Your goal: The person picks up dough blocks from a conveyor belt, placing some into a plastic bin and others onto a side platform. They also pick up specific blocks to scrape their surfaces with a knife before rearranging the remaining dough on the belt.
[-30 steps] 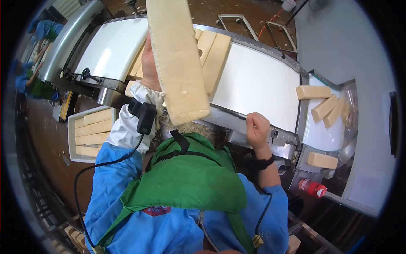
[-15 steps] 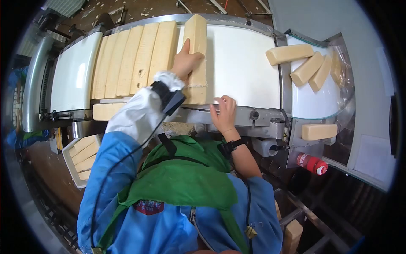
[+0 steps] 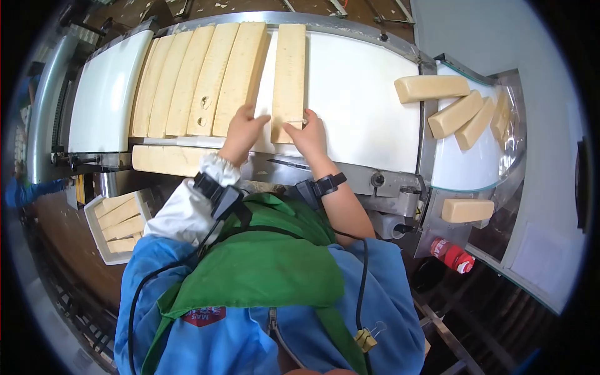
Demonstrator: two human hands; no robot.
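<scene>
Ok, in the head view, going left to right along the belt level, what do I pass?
Row of long slabs → left hand → single slab → right hand → bare belt → short blocks.

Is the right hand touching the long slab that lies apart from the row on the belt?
Touching. The head view shows the right hand with its fingers resting on the near end of the separate slab.

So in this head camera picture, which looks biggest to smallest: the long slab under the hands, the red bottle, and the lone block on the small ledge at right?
1. The long slab, by far the largest.
2. The lone block.
3. The red bottle, only slightly smaller than the block; lens distortion at the edge makes that unsure.
</scene>
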